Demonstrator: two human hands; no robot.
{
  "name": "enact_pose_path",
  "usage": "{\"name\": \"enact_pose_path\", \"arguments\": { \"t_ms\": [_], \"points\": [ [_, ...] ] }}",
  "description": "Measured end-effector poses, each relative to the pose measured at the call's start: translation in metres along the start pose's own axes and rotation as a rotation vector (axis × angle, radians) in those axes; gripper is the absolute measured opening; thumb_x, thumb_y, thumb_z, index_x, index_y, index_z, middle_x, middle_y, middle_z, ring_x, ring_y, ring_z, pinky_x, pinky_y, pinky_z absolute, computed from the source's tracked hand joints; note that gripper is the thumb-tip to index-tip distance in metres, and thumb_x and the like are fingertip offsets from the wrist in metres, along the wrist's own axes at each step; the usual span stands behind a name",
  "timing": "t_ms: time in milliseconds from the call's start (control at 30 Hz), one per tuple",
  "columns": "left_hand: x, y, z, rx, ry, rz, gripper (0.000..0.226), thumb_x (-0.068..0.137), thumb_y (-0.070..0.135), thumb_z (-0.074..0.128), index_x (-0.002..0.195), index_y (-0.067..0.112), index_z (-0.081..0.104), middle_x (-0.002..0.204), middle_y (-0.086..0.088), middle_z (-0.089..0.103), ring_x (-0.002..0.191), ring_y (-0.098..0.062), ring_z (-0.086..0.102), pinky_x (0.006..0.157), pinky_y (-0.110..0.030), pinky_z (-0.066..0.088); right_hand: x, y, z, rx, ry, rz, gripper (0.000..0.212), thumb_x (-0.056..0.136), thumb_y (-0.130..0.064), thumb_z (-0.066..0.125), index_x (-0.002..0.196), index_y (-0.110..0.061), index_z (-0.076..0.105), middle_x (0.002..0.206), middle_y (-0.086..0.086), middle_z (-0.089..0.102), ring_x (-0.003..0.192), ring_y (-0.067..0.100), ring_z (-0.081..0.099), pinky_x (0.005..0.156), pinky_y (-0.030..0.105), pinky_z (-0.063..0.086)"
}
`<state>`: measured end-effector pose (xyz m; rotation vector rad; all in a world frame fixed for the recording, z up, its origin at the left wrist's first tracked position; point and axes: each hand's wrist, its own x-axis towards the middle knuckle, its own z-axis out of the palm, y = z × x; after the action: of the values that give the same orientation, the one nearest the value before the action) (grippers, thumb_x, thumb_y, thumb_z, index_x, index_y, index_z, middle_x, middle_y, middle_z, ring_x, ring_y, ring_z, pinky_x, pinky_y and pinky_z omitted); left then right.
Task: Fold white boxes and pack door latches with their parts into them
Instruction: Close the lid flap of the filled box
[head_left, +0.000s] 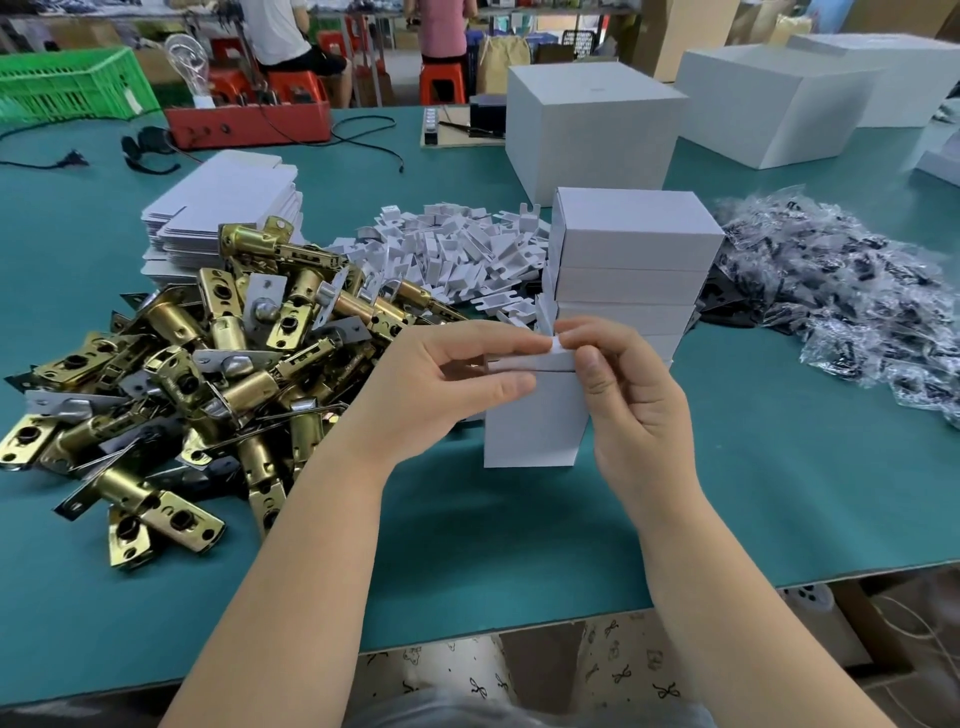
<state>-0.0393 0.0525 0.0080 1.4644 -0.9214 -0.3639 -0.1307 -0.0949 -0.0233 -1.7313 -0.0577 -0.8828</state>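
- White card, thin and light: the small box (530, 415) I was folding looked as if it weighed almost nothing, stiff along its panels but ready to crease or dent if I squeezed the middle, so I judged the edges and corners were the places to hold it
- My left hand (441, 384) gripped the box at its upper left, thumb lying across the front face and fingers curled behind, with the body of the box hanging below and to the right of that palm
- My right hand (628, 395) pinched the small end flap (554, 344) between thumb and forefinger, right at the top of the box, where the fingertips of both hands nearly met
- The box stood upright between my two hands, its lower edge down at the green table (779, 493), though I could not tell whether it rested there or hung just clear
- Directly beyond my right hand rose the stack of finished boxes (634, 260), close behind the flap I was working
- Brass door latches (208, 374) lay heaped just beside and beyond my left hand; those I judged heavy, hard and smooth, best taken by the round barrel, not the thin plates
- Beyond both hands lay white card inserts (457, 249), and well off past my right hand the bagged parts (857, 291), which looked slippery in their clear plastic
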Motion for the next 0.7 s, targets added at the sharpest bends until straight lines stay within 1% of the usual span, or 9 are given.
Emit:
{"name": "enact_pose_path", "arguments": {
  "t_ms": [100,167,233,300,433,500,567,633,700],
  "points": [
    [0.001,-0.001,0.000,0.037,0.039,0.055,0.024,0.080,0.014,0.075,0.101,0.026,0.075,0.108,0.002,0.073,0.103,-0.014,0.067,0.083,-0.024,0.055,-0.003,0.000,0.000,0.001,-0.039,0.022,0.029,0.089,-0.024,0.061,0.112,-0.038,0.052,0.114,0.003,0.059,0.107,0.023,0.058,0.087,0.041,0.050],
    [0.003,-0.002,0.002,0.016,0.085,0.081,0.025,0.079,0.009,0.075,0.098,0.025,0.076,0.110,0.005,0.072,0.107,-0.011,0.066,0.083,-0.021,0.053,-0.003,0.000,0.001,-0.030,-0.022,0.005,0.033,0.087,-0.014,0.061,0.109,-0.037,0.051,0.118,0.001,0.057,0.111,0.026,0.057,0.088,0.046,0.050],
    [0.003,-0.004,0.004,-0.008,0.114,0.096,0.027,0.078,0.001,0.074,0.096,0.020,0.078,0.108,0.005,0.072,0.104,-0.011,0.067,0.084,-0.020,0.053,-0.003,-0.002,0.003,-0.052,0.005,0.000,0.029,0.087,-0.012,0.061,0.101,-0.036,0.052,0.119,-0.008,0.055,0.113,0.024,0.056,0.087,0.045,0.050],
    [0.004,-0.004,0.004,0.000,0.122,0.092,0.027,0.077,0.003,0.074,0.097,0.020,0.076,0.108,0.006,0.071,0.101,-0.010,0.068,0.083,-0.020,0.052,-0.002,-0.002,0.004,-0.043,0.021,0.032,0.024,0.086,-0.014,0.062,0.094,-0.035,0.053,0.118,-0.014,0.054,0.113,0.021,0.057,0.086,0.042,0.051],
    [0.004,-0.004,-0.001,0.046,0.100,0.064,0.024,0.078,0.009,0.075,0.094,0.027,0.078,0.109,0.010,0.072,0.101,-0.011,0.068,0.082,-0.020,0.053,-0.004,-0.004,0.006,-0.039,0.040,0.049,0.023,0.084,-0.016,0.064,0.092,-0.035,0.054,0.118,-0.012,0.055,0.110,0.017,0.058,0.083,0.030,0.050],
    [0.005,-0.005,-0.002,0.044,0.099,0.048,0.024,0.078,0.008,0.076,0.091,0.027,0.078,0.109,0.010,0.073,0.102,-0.013,0.068,0.083,-0.021,0.053,-0.005,-0.004,0.004,-0.070,0.005,0.123,0.037,0.083,-0.019,0.070,0.102,-0.044,0.050,0.117,-0.007,0.057,0.102,0.012,0.060,0.077,0.019,0.049],
    [0.005,-0.004,-0.002,0.033,0.109,0.034,0.022,0.076,0.011,0.078,0.089,0.029,0.079,0.109,0.009,0.073,0.104,-0.014,0.068,0.085,-0.023,0.054,-0.005,-0.002,0.001,-0.075,-0.091,0.290,0.063,0.079,-0.018,0.077,0.116,-0.055,0.040,0.106,-0.013,0.061,0.086,-0.001,0.061,0.069,0.011,0.048],
    [0.004,-0.003,-0.004,0.032,0.125,0.034,0.022,0.073,0.017,0.077,0.088,0.034,0.079,0.108,0.010,0.073,0.103,-0.013,0.068,0.085,-0.023,0.054,-0.003,0.005,0.000,-0.080,-0.183,0.433,0.090,0.076,-0.015,0.080,0.138,-0.049,0.025,0.093,-0.027,0.063,0.086,-0.008,0.061,0.070,0.009,0.048],
    [0.004,-0.003,-0.009,0.051,0.134,0.038,0.027,0.076,0.012,0.078,0.087,0.036,0.079,0.106,0.012,0.074,0.098,-0.010,0.069,0.083,-0.020,0.054,0.000,0.008,0.001,-0.052,-0.226,0.532,0.102,0.075,-0.012,0.080,0.150,-0.034,0.014,0.092,-0.031,0.066,0.092,-0.007,0.062,0.083,0.019,0.052]
  ]
}}
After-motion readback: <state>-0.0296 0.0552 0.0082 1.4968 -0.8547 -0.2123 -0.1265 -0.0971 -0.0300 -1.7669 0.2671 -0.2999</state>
